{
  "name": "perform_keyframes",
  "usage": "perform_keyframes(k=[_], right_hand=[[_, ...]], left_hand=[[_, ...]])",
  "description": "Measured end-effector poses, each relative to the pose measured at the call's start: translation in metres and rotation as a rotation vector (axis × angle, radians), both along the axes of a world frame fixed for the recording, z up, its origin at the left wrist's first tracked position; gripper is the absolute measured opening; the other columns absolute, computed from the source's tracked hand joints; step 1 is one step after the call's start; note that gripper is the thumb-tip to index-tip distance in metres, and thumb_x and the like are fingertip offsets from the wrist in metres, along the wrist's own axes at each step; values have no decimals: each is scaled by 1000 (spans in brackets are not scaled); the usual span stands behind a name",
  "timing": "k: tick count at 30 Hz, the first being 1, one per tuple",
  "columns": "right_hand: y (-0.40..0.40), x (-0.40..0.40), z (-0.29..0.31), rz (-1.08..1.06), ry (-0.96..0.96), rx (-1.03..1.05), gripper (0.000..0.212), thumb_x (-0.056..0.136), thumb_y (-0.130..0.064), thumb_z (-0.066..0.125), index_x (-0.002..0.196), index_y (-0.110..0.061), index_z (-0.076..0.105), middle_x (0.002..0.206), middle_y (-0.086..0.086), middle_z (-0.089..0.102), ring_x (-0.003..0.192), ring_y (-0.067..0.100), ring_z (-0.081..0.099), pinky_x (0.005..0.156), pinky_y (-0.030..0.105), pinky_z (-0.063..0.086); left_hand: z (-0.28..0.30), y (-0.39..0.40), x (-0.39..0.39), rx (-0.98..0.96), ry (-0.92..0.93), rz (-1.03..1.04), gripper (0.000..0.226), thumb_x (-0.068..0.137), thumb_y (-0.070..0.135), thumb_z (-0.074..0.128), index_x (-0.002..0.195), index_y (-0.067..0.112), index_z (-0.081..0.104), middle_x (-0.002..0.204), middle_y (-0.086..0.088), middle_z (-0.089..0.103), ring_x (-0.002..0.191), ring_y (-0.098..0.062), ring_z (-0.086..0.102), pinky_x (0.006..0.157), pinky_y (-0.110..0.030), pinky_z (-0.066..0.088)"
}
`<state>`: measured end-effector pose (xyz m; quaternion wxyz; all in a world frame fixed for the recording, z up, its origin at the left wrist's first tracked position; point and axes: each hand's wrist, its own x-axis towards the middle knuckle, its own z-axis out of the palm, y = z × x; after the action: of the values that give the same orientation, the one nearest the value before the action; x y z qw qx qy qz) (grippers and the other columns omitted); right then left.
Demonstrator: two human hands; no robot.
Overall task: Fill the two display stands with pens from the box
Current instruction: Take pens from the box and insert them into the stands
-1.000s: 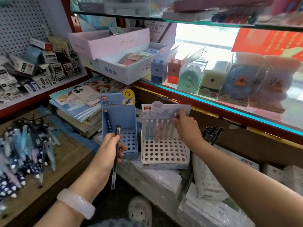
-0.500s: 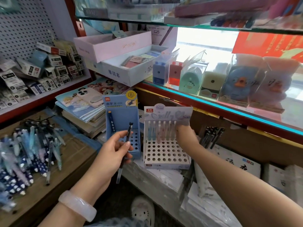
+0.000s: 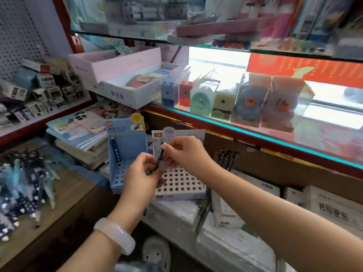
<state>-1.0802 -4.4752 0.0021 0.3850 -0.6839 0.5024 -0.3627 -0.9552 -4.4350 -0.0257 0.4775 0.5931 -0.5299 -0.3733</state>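
Two display stands sit side by side on a low stack of packages. The blue stand [image 3: 125, 152] on the left holds one dark dotted pen [image 3: 114, 148] against its back. The white stand [image 3: 181, 183] on the right has a grid of holes; my hands hide its back row. In front of the stands both hands hold one dark pen [image 3: 160, 156], tilted nearly upright. My left hand [image 3: 141, 173] grips its lower part, and my right hand [image 3: 182, 152] pinches its top end.
A heap of loose blue and dark pens [image 3: 25, 189] lies on the wooden box top at the left. Stacked notebooks [image 3: 78, 134] sit behind the blue stand. A glass shelf [image 3: 255, 132] with boxed sharpeners runs above. White boxes [image 3: 324, 209] fill the lower right.
My right hand left the white stand's back row and came to the pen's top. My left hand lifted the pen up in front of the stands. The camera moved closer.
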Motion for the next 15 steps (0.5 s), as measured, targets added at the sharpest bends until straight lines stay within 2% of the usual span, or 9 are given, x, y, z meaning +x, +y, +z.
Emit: perform_keyframes(k=[4,5,7,9,11,13,15], right_hand=[[7,-20,11,-51,62,-31,18,91,-23,60,87,-7,67,79,8,71,72,15,70,71,33,60],[8,-26,12,-56,72,-30,15,91,-22,60,86,-8,65,79,8,71,71,14,70,70,31,60],[8,-40,17,-72,77,-7,10,92,-19,59,86,-12,62,80,5,70,70,11,70,69,28,60],[5,-62,22,-129,76,-20,5,92,-19,58,89,-15,59,82,4,68,72,9,69,70,25,59],[0,-94,22,-256,124,-132,5,92,-17,57,91,-13,58,82,5,68,72,12,69,70,26,58],[-4,-126,16,-385,257,-263,8,93,-17,56,93,-10,57,81,6,67,70,14,68,68,29,58],[-5,-148,2,-471,378,-312,12,94,-19,54,95,-7,57,81,8,66,70,16,66,66,32,57]], left_hand=[[6,4,-24,-133,-167,13,28,87,5,60,76,28,48,75,4,59,66,-17,60,56,-26,50],[7,5,-30,-164,-217,-9,26,87,9,60,78,30,48,75,8,58,69,-14,61,58,-24,50],[7,9,-41,-212,-315,-78,20,88,18,61,91,33,49,80,17,56,74,-3,58,61,-11,44],[3,12,-46,-225,-402,-143,36,87,27,61,120,34,48,95,18,57,87,1,54,71,-6,40],[-2,11,-43,-192,-479,-196,54,88,32,58,137,34,36,119,10,55,111,-6,50,88,-15,36],[-7,10,-34,-144,-547,-232,55,91,32,55,141,32,31,134,5,49,122,-10,45,91,-19,33],[-15,9,-23,-125,-592,-265,49,93,27,52,139,29,34,135,3,49,119,-6,43,89,-14,30]])
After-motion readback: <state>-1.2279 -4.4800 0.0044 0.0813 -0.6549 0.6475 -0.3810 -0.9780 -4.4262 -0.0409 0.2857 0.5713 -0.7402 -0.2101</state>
